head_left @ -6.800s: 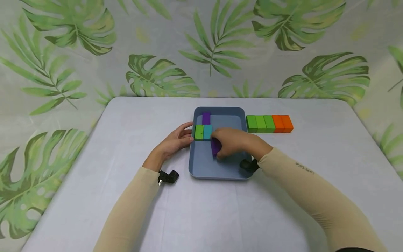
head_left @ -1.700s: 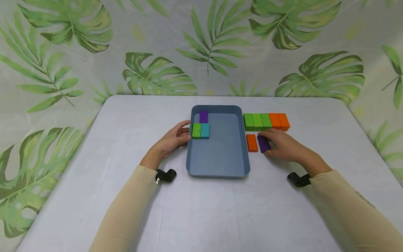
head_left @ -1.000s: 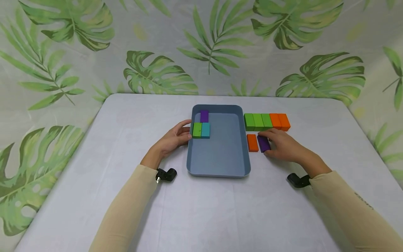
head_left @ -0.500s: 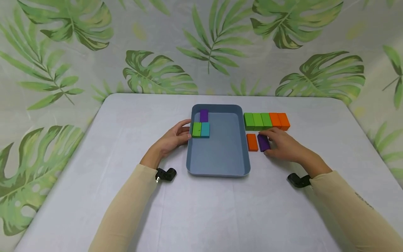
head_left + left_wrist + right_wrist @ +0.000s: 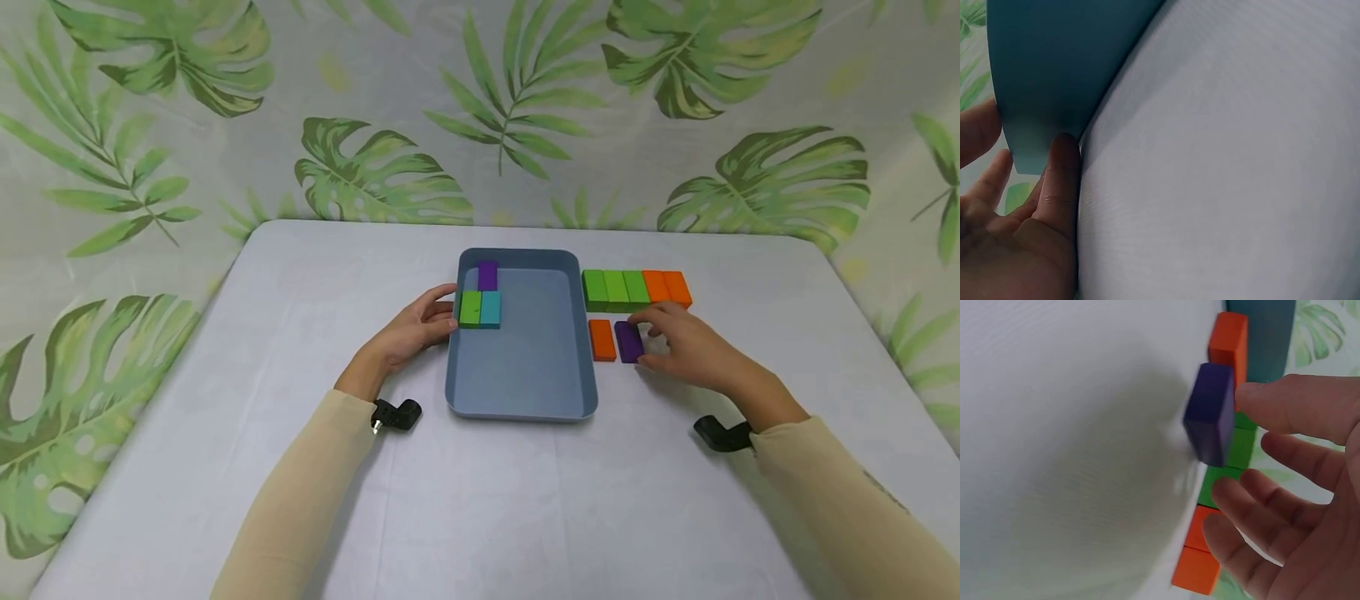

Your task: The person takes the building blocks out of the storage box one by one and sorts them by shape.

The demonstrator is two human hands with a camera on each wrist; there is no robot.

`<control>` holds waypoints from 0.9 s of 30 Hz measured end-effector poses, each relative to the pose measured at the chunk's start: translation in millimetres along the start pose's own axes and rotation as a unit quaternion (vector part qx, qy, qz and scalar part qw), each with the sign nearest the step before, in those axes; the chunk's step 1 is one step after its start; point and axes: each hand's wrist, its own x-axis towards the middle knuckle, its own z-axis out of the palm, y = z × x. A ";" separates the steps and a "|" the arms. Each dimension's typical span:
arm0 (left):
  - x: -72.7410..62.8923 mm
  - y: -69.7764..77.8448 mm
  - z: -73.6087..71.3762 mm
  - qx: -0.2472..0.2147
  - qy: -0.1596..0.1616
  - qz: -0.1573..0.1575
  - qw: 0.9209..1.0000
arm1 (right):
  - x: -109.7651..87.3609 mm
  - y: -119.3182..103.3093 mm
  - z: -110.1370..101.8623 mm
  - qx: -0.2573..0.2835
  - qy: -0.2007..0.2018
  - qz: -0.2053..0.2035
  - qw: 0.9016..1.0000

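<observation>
My left hand point(image 5: 412, 333) rests at the left wall of a blue-grey tray point(image 5: 525, 412), its fingertips touching the outside in the left wrist view. Inside the tray, a green block point(image 5: 470, 309) and a cyan block point(image 5: 491, 309) lie side by side, with a purple block point(image 5: 488, 275) behind them. On the table right of the tray, a second purple block point(image 5: 628, 342) lies beside an orange block point(image 5: 602, 340). My right hand point(image 5: 690, 350) is just right of that purple block, fingers spread and holding nothing; the right wrist view shows the purple block point(image 5: 1211, 412) near the thumb.
Behind the loose purple and orange blocks, a row of several green blocks point(image 5: 617, 290) and two orange blocks point(image 5: 666, 288) stands against the tray's right side. White cloth point(image 5: 480, 500) covers the table. A leaf-patterned curtain point(image 5: 525, 108) hangs behind the far edge.
Earlier my right hand gripped a purple block inside the tray; it now lies on the table to the right. In the last half second the fingers parted from it and moved slightly right.
</observation>
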 end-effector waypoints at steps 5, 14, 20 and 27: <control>-0.7 0.2 -0.9 0.001 0.001 0.001 1.000 | 0.4 -1.4 -2.1 -0.008 0.000 -0.010 1.000; -0.7 -0.5 0.6 0.003 0.001 0.003 1.000 | 0.9 2.5 5.3 -0.004 -0.011 -0.011 1.000; -0.2 0.2 1.6 0.004 0.001 0.002 1.000 | -1.9 -6.8 -12.2 -0.010 -0.001 -0.012 1.000; 0.7 -0.6 0.6 0.003 0.003 0.001 1.000 | 6.0 -30.7 -45.0 -0.016 0.038 -0.066 0.997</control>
